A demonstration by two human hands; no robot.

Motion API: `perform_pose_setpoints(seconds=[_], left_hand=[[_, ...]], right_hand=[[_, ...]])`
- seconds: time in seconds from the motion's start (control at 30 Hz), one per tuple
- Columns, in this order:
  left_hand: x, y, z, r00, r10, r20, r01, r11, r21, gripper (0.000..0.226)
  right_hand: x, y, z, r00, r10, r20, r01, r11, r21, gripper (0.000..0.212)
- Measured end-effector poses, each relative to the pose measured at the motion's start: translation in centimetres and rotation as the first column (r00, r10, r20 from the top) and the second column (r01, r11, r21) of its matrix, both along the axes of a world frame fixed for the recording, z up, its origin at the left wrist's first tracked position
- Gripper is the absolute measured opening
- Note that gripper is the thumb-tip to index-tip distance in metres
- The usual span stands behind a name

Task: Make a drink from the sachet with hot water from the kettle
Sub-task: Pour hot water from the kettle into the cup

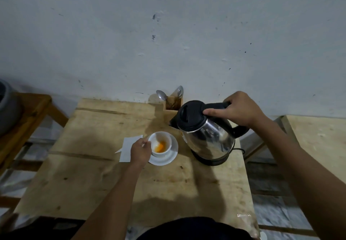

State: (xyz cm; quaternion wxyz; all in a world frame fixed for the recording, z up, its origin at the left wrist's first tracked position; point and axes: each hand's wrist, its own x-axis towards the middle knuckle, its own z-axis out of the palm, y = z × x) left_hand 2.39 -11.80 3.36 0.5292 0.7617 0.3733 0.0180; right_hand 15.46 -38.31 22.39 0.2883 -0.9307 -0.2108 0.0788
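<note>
A white cup (160, 144) with orange powder in its bottom stands on a white saucer (172, 156) on the wooden table (93, 174). My left hand (140, 151) pinches the cup's handle on its left side. My right hand (237, 108) grips the black handle of the steel kettle (207, 133), which is tilted with its spout toward the cup and sits over its black base (211, 160). No water is visible leaving the spout. A white sachet (128, 150) lies flat to the left of the cup, partly under my left hand.
A wooden holder (173, 104) with two spoons stands at the table's back edge against the wall. A dark pot (7, 108) sits on a wooden stand at the left. Another wooden surface (318, 136) lies to the right.
</note>
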Motion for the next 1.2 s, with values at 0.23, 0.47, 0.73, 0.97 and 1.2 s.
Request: perform_pose_setpoints(seconds=[0.23, 0.47, 0.73, 0.97, 1.2], left_hand=[[0.0, 0.8, -0.4, 0.998, -0.049, 0.027, 0.049, 0.999, -0.015, 0.013], [0.2, 1.5, -0.7, 0.996, -0.092, 0.018, 0.093, 0.994, -0.051, 0.014], [0.2, 1.6, -0.4, 0.994, -0.102, 0.032, 0.104, 0.991, -0.079, 0.014], [0.2, 1.8, -0.4, 0.992, -0.124, 0.027, 0.126, 0.989, -0.072, 0.014], [0.2, 1.8, -0.3, 0.991, -0.134, 0.031, 0.136, 0.988, -0.073, 0.013]], right_hand=[[-0.2, 4.9, 2.0, 1.0, 0.026, -0.015, -0.029, 0.965, -0.261, 0.078], [-0.8, 8.6, 3.3, 0.997, 0.068, -0.035, -0.077, 0.885, -0.46, 0.074], [-1.6, 10.9, 3.2, 0.989, 0.148, -0.022, -0.132, 0.791, -0.597, 0.071], [-1.5, 11.8, 3.6, 0.988, 0.153, -0.033, -0.14, 0.769, -0.624, 0.07], [-1.1, 11.8, 4.0, 0.988, 0.148, -0.043, -0.142, 0.764, -0.629, 0.07]])
